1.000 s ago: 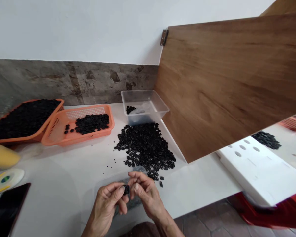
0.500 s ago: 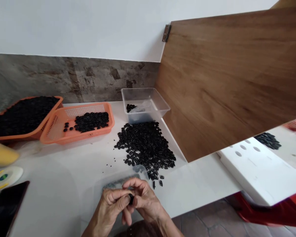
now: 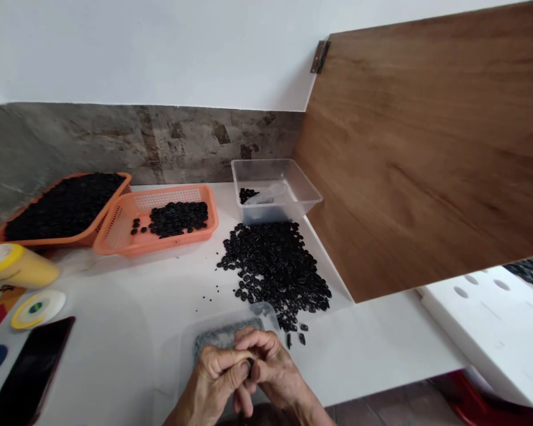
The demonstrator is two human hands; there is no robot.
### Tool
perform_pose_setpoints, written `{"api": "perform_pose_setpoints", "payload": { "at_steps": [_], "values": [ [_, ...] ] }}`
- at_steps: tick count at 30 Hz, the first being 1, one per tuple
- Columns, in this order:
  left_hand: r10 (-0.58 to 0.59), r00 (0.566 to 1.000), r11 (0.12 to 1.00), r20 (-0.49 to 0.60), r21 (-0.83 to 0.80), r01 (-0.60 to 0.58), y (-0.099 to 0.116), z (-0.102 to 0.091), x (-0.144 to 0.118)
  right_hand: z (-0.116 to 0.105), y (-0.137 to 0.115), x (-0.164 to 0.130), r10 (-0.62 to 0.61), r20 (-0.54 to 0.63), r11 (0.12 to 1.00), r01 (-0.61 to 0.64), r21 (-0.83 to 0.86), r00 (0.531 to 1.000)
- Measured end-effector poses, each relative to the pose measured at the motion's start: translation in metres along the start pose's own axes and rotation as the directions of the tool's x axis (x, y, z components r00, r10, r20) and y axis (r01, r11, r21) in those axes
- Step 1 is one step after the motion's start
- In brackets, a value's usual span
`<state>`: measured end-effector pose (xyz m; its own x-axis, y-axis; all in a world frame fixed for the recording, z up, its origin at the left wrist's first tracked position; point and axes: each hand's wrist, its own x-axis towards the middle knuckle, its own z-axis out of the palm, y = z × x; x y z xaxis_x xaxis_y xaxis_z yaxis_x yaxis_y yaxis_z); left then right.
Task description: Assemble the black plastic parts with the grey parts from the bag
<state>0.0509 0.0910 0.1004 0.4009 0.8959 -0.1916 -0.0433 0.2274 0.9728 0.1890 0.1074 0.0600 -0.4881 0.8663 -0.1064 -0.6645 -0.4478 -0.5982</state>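
Note:
Between the fingertips of both hands is a small black oval piece [image 3: 250,365], mostly covered by the thumbs. My left hand [image 3: 220,376] pinches it from the left, and my right hand [image 3: 273,370] closes on it from the other side. Both hands are over a clear plastic tray [image 3: 184,337] with greyish small contents, which the hands partly hide. Just beyond the tray spreads a heap of similar black pieces [image 3: 275,266], a few lying loose at its near edge.
Behind the heap stands a clear plastic bin [image 3: 308,192]. An orange basket [image 3: 111,236] and a fuller orange basket [image 3: 82,238] hold black pieces at left. Nearby are a yellow container [image 3: 31,269], a round white-yellow object [image 3: 48,302] and a phone [image 3: 31,373]. A wooden panel [image 3: 417,154] rises at right.
The camera view has turned slightly left, so everything appears shifted right. Both hands stay together around the black piece, with the fingers slightly tighter over it.

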Motion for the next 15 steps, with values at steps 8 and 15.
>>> {"api": "perform_pose_setpoints", "payload": {
  "at_steps": [8, 15],
  "values": [
    [-0.063, 0.985, 0.987, -0.158, -0.159, 0.038, -0.012, -0.003, 0.007, -0.001, 0.01, 0.009, -0.034, -0.047, 0.999, 0.032, -0.04, 0.998],
    [-0.179, 0.971, 0.91, -0.156, -0.402, 0.104, -0.002, -0.007, 0.007, 0.003, 0.007, 0.012, -0.019, -0.086, 1.0, 0.02, 0.012, 0.996]
  ]
}}
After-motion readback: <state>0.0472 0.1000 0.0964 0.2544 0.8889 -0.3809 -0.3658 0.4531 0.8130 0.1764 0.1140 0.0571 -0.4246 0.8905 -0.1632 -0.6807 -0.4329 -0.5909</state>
